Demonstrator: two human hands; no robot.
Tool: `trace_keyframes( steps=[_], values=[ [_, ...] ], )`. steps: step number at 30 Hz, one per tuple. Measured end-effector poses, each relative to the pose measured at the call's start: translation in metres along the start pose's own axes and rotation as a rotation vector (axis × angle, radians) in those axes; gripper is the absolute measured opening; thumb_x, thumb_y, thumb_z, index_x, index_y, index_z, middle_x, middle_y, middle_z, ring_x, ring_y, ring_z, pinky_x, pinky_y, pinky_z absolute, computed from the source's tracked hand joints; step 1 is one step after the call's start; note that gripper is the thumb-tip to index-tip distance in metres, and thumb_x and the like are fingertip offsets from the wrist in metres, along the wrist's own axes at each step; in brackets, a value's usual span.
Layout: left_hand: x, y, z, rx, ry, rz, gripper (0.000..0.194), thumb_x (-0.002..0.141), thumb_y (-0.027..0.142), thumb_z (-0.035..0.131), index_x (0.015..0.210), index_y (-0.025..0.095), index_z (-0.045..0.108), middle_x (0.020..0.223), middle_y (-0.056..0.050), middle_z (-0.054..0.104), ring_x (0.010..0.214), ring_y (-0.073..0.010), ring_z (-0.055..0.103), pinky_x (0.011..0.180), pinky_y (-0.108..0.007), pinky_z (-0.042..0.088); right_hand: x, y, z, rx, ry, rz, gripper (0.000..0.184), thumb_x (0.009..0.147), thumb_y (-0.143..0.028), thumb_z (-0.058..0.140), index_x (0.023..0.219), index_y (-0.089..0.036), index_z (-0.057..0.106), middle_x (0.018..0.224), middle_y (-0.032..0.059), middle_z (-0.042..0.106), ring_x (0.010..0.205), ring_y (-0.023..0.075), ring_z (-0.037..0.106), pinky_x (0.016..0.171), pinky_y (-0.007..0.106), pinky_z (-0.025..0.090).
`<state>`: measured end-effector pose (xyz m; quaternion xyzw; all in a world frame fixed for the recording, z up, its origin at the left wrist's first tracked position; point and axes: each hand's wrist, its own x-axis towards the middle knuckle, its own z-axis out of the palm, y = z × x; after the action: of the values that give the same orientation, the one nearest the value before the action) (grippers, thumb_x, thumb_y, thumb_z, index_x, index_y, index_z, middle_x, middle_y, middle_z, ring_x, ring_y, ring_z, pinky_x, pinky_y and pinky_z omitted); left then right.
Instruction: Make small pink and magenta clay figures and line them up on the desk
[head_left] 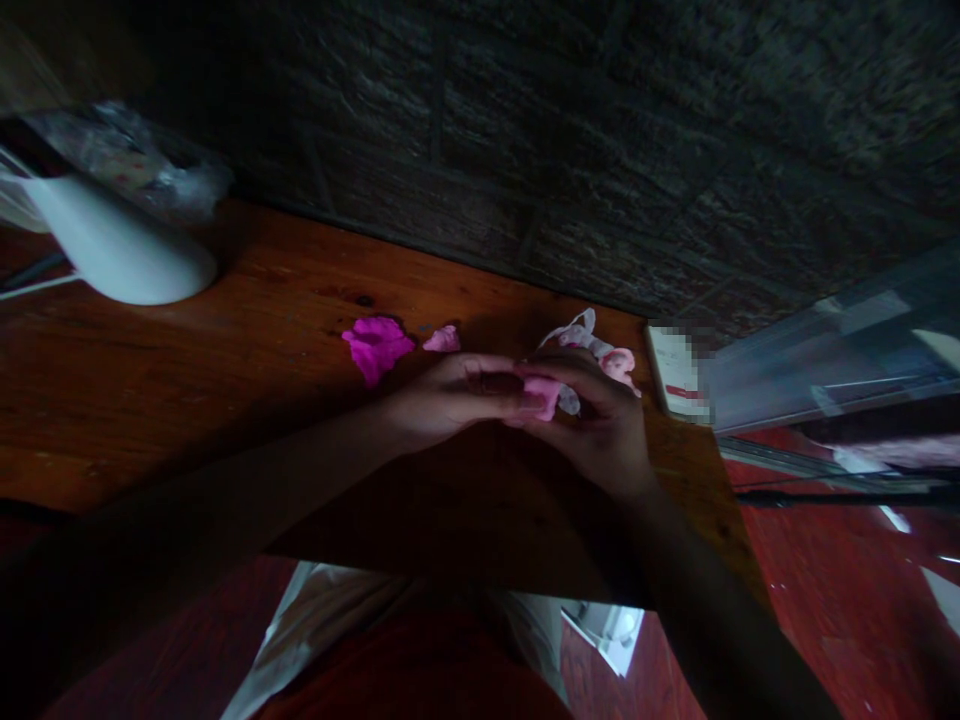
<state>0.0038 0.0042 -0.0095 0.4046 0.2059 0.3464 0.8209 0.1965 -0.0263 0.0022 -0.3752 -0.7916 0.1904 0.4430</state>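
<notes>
Between both hands, just above the wooden table, is a small light-pink lump (pixel 541 398), soft-looking like modelling clay. My left hand (pixel 457 400) pinches it from the left, thumb on its near face. From the right, the fingers and thumb of my right hand (pixel 604 425) close around the same lump. Beyond my left hand lie a flat magenta piece (pixel 377 346) with ragged edges and a smaller pink piece (pixel 442 339). Behind my right hand, partly hidden by it, are a crumpled whitish wrapper (pixel 581 328) and a pale pink piece (pixel 619 364).
A white tapered vessel (pixel 139 250) stands at the left, before crumpled clear plastic (pixel 172 180). A white box (pixel 675 370) lies near the right edge of the wooden table (pixel 262 300). A dark stone wall (pixel 480 140) rises behind. Reddish floor (pixel 832 580) shows at the right.
</notes>
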Motion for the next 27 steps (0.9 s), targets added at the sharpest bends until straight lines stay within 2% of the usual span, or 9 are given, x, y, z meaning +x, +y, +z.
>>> trace_keyframes(
  steps=[4,9,13,18,23,27],
  values=[
    [0.002,-0.002,-0.002,0.006,0.011,0.031,0.036,0.068,0.026,0.096,0.099,0.015,0.081,0.1,-0.01,0.082,0.091,-0.0185,0.075,0.087,-0.028,0.056,0.002,0.0,0.001,-0.002,0.014,-0.026,0.036,0.083,-0.032,0.087,0.117,-0.031,0.075,0.112,0.0043,0.079,0.11,0.0257,0.072,0.099,0.049,0.057],
    [0.002,-0.006,0.003,-0.041,0.036,0.057,0.039,0.067,0.027,0.097,0.102,0.018,0.081,0.101,-0.005,0.08,0.09,-0.0152,0.073,0.084,-0.026,0.055,0.001,0.005,0.0,-0.084,0.071,-0.003,0.029,0.084,-0.034,0.085,0.111,-0.028,0.076,0.109,0.0062,0.079,0.105,0.0267,0.073,0.094,0.047,0.058],
    [-0.001,-0.005,0.011,0.15,0.11,0.145,0.032,0.069,0.018,0.094,0.098,0.017,0.081,0.101,-0.004,0.08,0.096,-0.0165,0.074,0.092,-0.028,0.055,-0.001,0.004,-0.001,-0.264,0.09,-0.062,0.026,0.088,-0.032,0.079,0.113,-0.027,0.076,0.104,0.0073,0.079,0.098,0.0286,0.072,0.088,0.047,0.058],
    [-0.001,-0.004,0.012,0.275,0.2,0.182,0.023,0.074,0.026,0.09,0.093,0.014,0.081,0.095,-0.005,0.08,0.092,-0.0178,0.073,0.091,-0.03,0.055,0.0,-0.001,0.004,-0.429,0.12,-0.095,0.027,0.091,-0.024,0.074,0.117,-0.021,0.076,0.102,0.0108,0.078,0.096,0.0301,0.071,0.086,0.047,0.058],
    [0.002,-0.007,0.006,0.141,0.175,0.151,0.032,0.074,0.033,0.092,0.099,0.016,0.082,0.092,-0.004,0.079,0.081,-0.0137,0.07,0.078,-0.026,0.055,0.0,-0.004,0.005,-0.313,0.096,-0.031,0.036,0.091,-0.023,0.076,0.126,-0.023,0.07,0.112,0.0097,0.078,0.101,0.0261,0.073,0.088,0.043,0.06],
    [0.002,-0.006,0.005,-0.028,0.097,0.078,0.038,0.071,0.037,0.094,0.101,0.018,0.08,0.102,-0.006,0.079,0.089,-0.0163,0.072,0.08,-0.028,0.057,-0.001,-0.002,0.001,-0.251,0.116,0.023,0.034,0.09,-0.027,0.077,0.123,-0.025,0.07,0.112,0.0075,0.079,0.101,0.0256,0.075,0.088,0.043,0.061]
  ],
)
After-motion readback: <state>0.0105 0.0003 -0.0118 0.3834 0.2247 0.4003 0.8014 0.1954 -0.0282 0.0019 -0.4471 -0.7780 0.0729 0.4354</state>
